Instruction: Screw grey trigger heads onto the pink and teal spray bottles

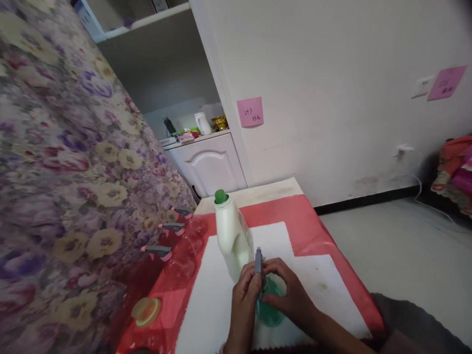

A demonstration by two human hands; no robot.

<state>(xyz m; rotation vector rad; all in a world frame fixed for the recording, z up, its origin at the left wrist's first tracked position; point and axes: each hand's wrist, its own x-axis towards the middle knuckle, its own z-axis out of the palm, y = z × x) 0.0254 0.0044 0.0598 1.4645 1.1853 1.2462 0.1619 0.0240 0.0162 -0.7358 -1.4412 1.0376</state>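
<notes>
A green spray bottle with a grey spray head stands near the front of the white cloth. My left hand is closed round the spray head from the left. At the bottle's neck, on the right side, my right hand curls its fingers and thumb, pressed to the neck and collar. Just behind my hands rises a large pale green jug, upright, with a green spout showing at its open top.
Several clear bottles with grey spray heads line the table's left edge. A round container is at front left. The red-covered table meets a white cabinet; a floral curtain hangs left.
</notes>
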